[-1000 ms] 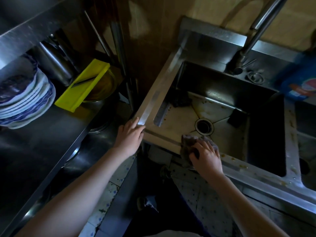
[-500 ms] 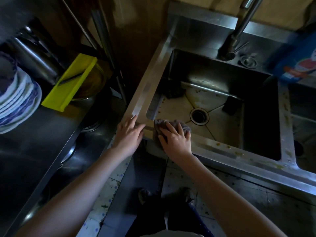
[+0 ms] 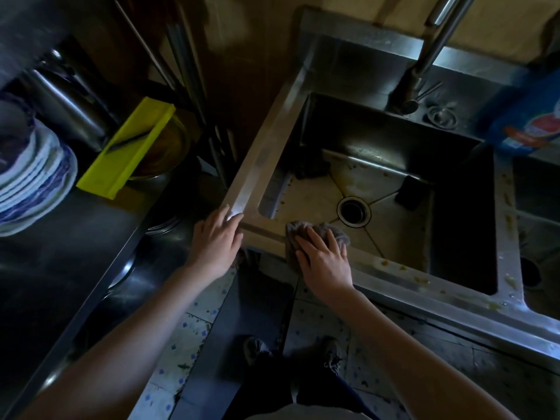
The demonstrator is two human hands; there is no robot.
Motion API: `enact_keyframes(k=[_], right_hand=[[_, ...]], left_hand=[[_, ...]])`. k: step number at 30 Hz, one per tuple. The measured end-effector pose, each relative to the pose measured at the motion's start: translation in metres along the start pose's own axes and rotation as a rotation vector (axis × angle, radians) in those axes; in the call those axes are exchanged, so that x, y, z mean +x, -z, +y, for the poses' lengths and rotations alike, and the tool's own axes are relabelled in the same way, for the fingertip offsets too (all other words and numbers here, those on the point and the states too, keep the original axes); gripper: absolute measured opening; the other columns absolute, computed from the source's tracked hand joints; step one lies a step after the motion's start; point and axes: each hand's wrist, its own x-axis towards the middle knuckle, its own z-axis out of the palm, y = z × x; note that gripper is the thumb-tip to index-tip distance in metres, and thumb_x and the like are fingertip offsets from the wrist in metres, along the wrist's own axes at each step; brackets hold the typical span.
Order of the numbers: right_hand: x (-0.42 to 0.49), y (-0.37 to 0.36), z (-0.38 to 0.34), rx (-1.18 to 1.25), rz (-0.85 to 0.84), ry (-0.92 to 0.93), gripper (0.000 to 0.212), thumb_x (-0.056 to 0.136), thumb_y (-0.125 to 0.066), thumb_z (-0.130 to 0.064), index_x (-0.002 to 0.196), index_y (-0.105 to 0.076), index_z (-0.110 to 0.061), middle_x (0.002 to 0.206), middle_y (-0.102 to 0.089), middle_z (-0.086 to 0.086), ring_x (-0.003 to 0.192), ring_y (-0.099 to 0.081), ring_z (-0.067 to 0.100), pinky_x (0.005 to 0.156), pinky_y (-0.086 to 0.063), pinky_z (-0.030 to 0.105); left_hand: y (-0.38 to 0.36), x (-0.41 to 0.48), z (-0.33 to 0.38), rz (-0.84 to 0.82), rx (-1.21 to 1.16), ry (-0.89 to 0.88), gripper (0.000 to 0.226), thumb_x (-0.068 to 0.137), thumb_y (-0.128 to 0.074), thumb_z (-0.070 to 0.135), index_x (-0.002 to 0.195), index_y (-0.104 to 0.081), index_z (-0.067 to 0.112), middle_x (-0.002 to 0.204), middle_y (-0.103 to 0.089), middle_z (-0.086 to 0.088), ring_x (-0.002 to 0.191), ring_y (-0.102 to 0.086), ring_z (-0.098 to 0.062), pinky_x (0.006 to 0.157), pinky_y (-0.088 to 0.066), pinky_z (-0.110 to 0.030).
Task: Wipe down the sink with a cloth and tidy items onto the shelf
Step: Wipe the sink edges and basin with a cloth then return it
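Observation:
A stainless steel sink (image 3: 266, 153) fills the right half, its rim stained along the front and right. My right hand (image 3: 325, 259) presses a greyish-brown cloth (image 3: 333, 231) flat on the sink's front rim, near the left corner. My left hand (image 3: 216, 242) rests with fingers spread on the sink's front-left corner and holds nothing. Inside the basin lie a dark scrubber (image 3: 309, 165) at the back left and a black sponge (image 3: 410, 192) to the right of the drain (image 3: 353, 211). The dark metal shelf (image 3: 60, 268) stands to the left.
On the shelf sit a stack of blue-patterned plates (image 3: 33, 183), a yellow tray (image 3: 127, 150) over a metal bowl (image 3: 169, 150), and a steel pot (image 3: 72, 107). A faucet (image 3: 424, 59) rises behind the basin. A blue packet (image 3: 533, 116) stands at the right. My feet stand on tiled floor (image 3: 194, 328).
My right hand slid the cloth left along the front rim, then a little back to the right. My left hand stayed on the corner. The view tilted slightly.

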Motion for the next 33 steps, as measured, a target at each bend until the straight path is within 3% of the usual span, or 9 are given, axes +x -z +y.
enact_keyframes(k=[8,13,26,33], right_hand=[[0.046,-0.014,-0.080,-0.006,-0.116,0.089,0.047,0.100,-0.025,-0.040,0.146,-0.018,-0.039,0.161,-0.005,-0.004,0.146,0.001,0.039,0.112,-0.004,0.065],[0.044,-0.012,-0.082,-0.059,-0.119,0.056,0.047,0.100,-0.025,-0.044,0.146,-0.020,-0.040,0.161,-0.004,-0.007,0.147,0.001,0.035,0.112,-0.006,0.062],[-0.031,0.010,0.034,-0.056,0.019,-0.104,0.045,0.099,-0.028,-0.046,0.143,-0.033,-0.039,0.158,-0.020,-0.011,0.147,-0.011,0.027,0.117,-0.016,0.054],[-0.069,0.022,0.098,-0.074,0.085,-0.213,0.042,0.098,-0.034,-0.044,0.138,-0.044,-0.035,0.155,-0.029,-0.010,0.147,-0.017,0.025,0.118,-0.018,0.052]], left_hand=[[0.008,-0.008,-0.022,0.007,0.012,0.036,0.048,0.094,-0.048,0.029,0.139,-0.039,0.018,0.150,-0.031,-0.012,0.134,-0.034,-0.031,0.104,-0.032,-0.046],[0.008,-0.006,-0.018,-0.005,-0.004,0.028,0.046,0.095,-0.045,0.032,0.139,-0.038,0.021,0.151,-0.028,-0.010,0.136,-0.030,-0.030,0.105,-0.029,-0.046],[-0.012,-0.008,0.045,-0.124,-0.068,-0.036,0.044,0.098,-0.037,0.036,0.141,-0.035,0.025,0.155,-0.021,-0.003,0.139,-0.025,-0.028,0.113,-0.017,-0.047],[-0.021,-0.008,0.068,-0.064,-0.023,-0.090,0.027,0.096,-0.041,0.031,0.119,-0.053,0.020,0.148,-0.033,-0.007,0.130,-0.038,-0.028,0.107,-0.024,-0.043]])
